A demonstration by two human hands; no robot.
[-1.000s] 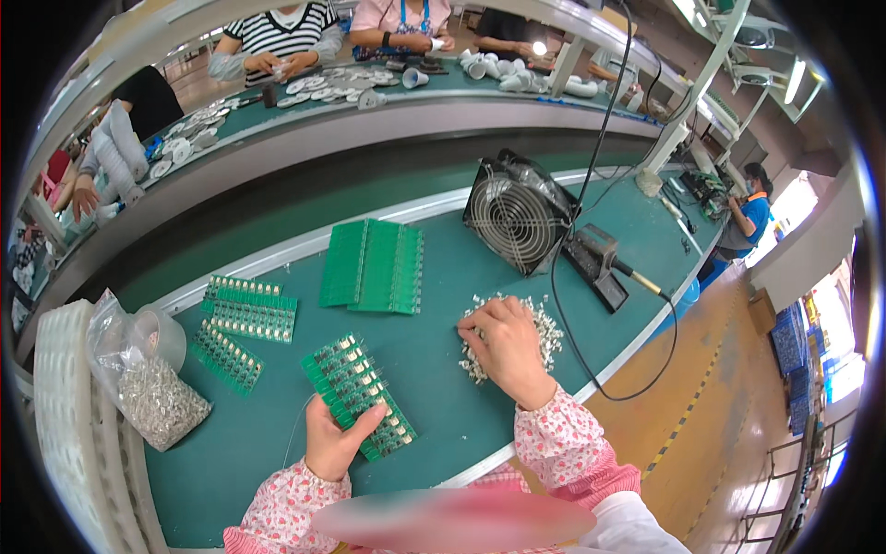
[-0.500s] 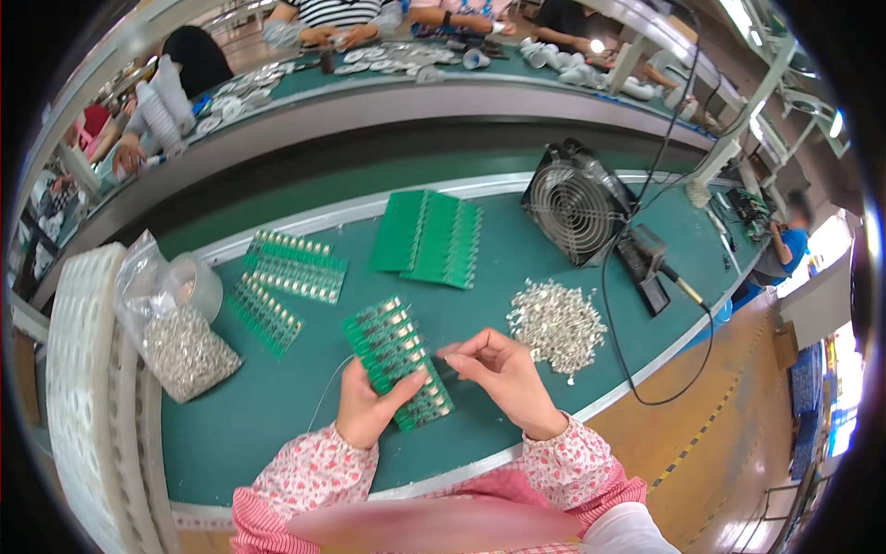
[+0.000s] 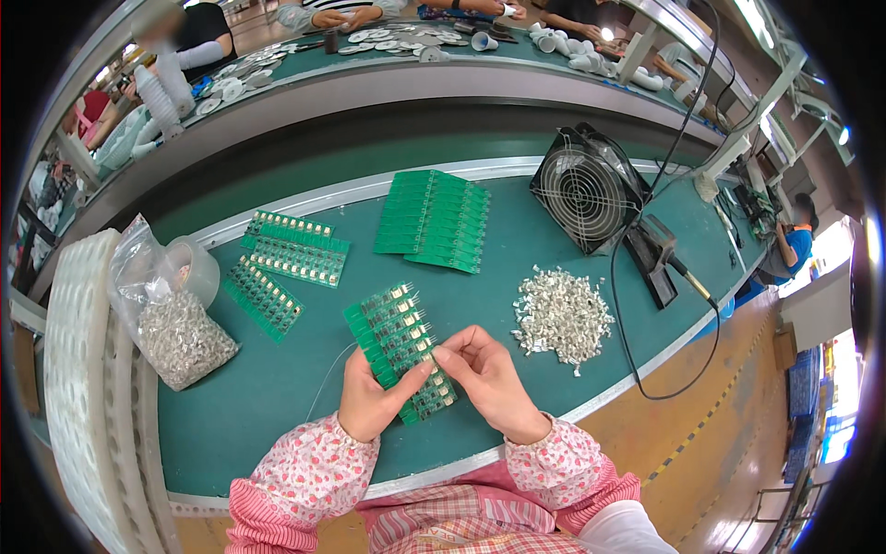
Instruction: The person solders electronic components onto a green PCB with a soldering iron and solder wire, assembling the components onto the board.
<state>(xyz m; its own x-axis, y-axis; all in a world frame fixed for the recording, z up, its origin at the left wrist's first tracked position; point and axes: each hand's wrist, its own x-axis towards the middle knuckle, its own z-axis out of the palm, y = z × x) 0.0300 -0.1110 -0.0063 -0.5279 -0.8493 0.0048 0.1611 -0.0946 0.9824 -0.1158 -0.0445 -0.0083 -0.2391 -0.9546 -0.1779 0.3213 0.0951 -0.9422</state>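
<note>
My left hand (image 3: 369, 397) is closed on a green circuit board panel (image 3: 386, 325), with its thumb across the front. Rows of small pale parts line the panel, and thin pins stick out along its right edge. At that edge my right hand (image 3: 491, 380) pinches with thumb and forefinger; whatever lies between the fingertips is too small to make out. Right of this hand lies a heap of small whitish metallic parts (image 3: 561, 319). Populated green panels (image 3: 297, 255) rest to the left, and a stack of bare green panels (image 3: 432, 222) lies farther back.
A black fan (image 3: 586, 192) with a wire grille stands at the back right, beside a soldering iron (image 3: 688, 275) in its holder, its cable looping over the table edge. At left are a clear bag of small parts (image 3: 183, 340) and white perforated trays (image 3: 76, 360). Other people work across the bench.
My right hand has moved left, and its fingertips now meet the panel's right edge near my left thumb. The left hand still holds the panel. The whole view has shifted slightly.
</note>
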